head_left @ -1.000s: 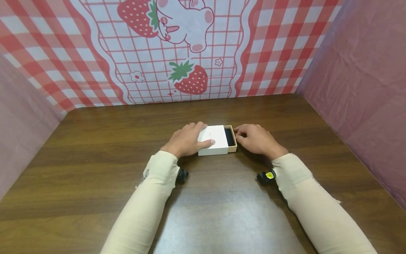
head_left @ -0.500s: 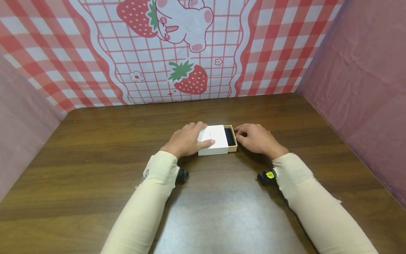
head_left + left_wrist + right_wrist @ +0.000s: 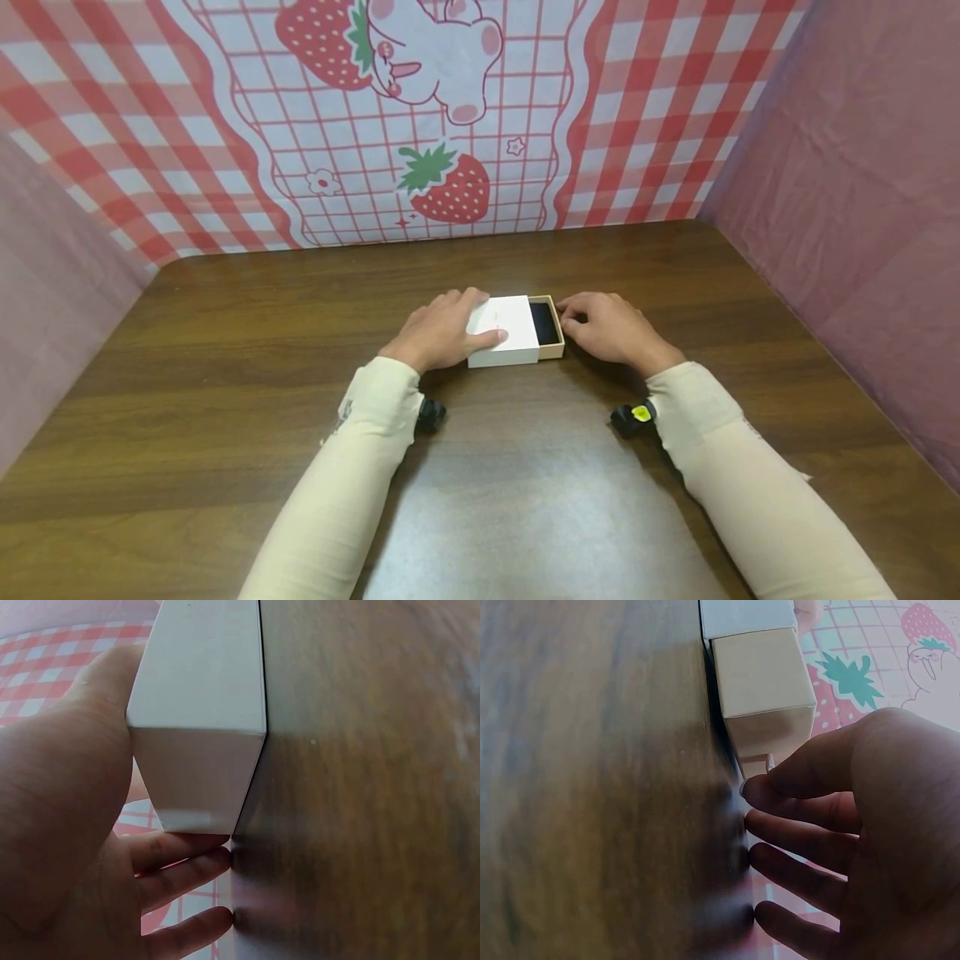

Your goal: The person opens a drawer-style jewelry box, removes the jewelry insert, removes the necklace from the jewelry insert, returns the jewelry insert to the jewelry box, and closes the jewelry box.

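Observation:
A small white box sleeve lies on the table, with a tan inner drawer sticking out of its right end. Inside the drawer, a flat black surface shows. My left hand grips the sleeve's left end, thumb across the top and fingers behind; the left wrist view shows the fingertips at the tabletop. At the drawer's right end, my right hand pinches a small pull tab between thumb and forefinger. The other fingers of that hand rest curved against the table.
The brown wooden table reaches back to a red-and-white checked cloth printed with strawberries. Pink cloth hangs along the right side and more at the left. Dark wrist cameras sit below both cuffs.
The drawer has slid slightly farther right out of the sleeve, and my right hand has moved right with it. My left hand and the sleeve have stayed in place.

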Tool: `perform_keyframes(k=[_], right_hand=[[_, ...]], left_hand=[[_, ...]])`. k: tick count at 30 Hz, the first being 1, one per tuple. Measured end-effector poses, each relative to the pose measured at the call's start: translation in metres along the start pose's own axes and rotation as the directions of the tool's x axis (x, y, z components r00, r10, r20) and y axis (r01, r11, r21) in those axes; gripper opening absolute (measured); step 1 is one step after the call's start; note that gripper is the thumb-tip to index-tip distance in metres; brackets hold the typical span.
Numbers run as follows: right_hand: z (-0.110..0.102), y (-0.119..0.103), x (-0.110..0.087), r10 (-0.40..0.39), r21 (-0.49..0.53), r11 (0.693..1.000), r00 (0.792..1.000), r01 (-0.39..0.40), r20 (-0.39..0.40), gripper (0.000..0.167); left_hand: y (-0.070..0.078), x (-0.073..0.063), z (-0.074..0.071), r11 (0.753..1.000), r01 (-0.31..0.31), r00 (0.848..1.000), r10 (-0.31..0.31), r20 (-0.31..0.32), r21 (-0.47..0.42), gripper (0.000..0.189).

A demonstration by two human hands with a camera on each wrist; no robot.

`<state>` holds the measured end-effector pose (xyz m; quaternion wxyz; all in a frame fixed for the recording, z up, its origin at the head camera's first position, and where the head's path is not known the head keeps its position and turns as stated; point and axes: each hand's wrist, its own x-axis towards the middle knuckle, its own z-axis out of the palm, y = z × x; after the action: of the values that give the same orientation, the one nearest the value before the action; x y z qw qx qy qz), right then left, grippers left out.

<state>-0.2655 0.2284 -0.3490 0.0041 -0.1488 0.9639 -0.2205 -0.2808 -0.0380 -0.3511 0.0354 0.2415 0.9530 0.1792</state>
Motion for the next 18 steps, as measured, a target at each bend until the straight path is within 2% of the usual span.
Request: perform_keyframes(k=[18], right_hand=[[0.0012,0.0031,0.0012,-0.003,0.002,1.000,1.000,0.003,-0.011,0.017]], left_hand=[[0.0000,-0.0003,-0.0003,1.000,0.007,1.000,-0.007,-0.006,-0.003,0.073]])
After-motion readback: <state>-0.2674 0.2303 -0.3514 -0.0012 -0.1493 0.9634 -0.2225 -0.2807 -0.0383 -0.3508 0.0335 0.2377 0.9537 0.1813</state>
